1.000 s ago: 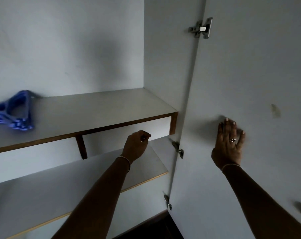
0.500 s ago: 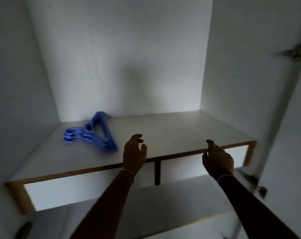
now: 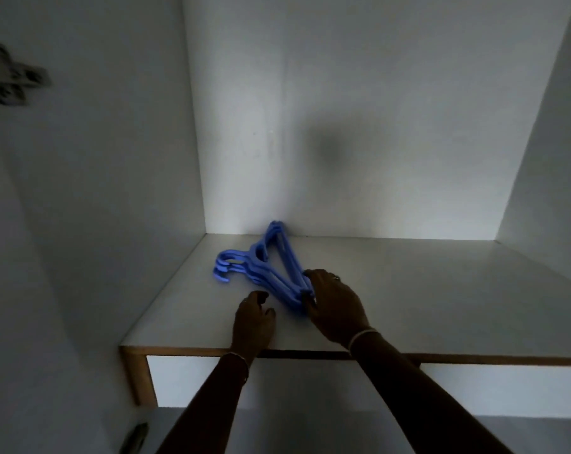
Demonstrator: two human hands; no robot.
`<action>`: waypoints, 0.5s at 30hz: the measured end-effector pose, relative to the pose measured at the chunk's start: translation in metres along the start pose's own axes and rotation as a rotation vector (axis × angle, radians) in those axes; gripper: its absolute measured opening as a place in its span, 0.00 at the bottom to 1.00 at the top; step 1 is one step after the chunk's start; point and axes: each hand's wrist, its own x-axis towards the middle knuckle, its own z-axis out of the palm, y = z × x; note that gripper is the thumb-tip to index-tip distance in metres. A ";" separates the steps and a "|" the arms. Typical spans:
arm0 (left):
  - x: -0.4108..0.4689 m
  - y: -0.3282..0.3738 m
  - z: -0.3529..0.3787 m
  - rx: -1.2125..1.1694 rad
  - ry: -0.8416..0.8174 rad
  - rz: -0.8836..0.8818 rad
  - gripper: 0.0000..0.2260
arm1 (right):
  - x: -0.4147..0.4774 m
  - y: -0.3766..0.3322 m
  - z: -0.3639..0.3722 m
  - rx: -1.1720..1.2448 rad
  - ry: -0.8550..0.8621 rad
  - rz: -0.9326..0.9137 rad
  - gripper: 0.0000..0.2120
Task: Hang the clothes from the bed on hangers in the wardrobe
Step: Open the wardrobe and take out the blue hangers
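Fetching blue hangers (image 3: 267,271), near end gripped in right hand (image 3: 338,308), left hand (image 3: 253,319) slack and empty beside grip; next, likely lift off shelf (image 3: 425,306).

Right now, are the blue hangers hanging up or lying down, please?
Lying down: the hangers rest stacked on the shelf, the right hand gripping one end.

Both my arms reach forward: left hand (image 3: 253,322) loosely curled, right hand (image 3: 336,306) gripping the blue plastic hangers (image 3: 259,257).
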 end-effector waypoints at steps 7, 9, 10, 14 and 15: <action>0.019 -0.003 -0.002 0.024 0.071 0.001 0.14 | 0.061 -0.020 0.046 0.118 -0.292 0.004 0.37; 0.020 0.001 0.000 0.013 0.088 -0.013 0.13 | 0.071 -0.016 0.051 0.091 -0.382 0.091 0.39; 0.024 0.001 0.001 0.017 0.099 -0.023 0.12 | 0.078 -0.014 0.056 0.071 -0.422 0.120 0.38; 0.032 0.000 0.000 0.011 0.153 -0.073 0.11 | 0.086 -0.015 0.062 -0.042 -0.523 0.130 0.27; 0.033 0.001 0.000 0.019 0.169 -0.082 0.11 | 0.088 -0.015 0.064 -0.046 -0.521 0.115 0.24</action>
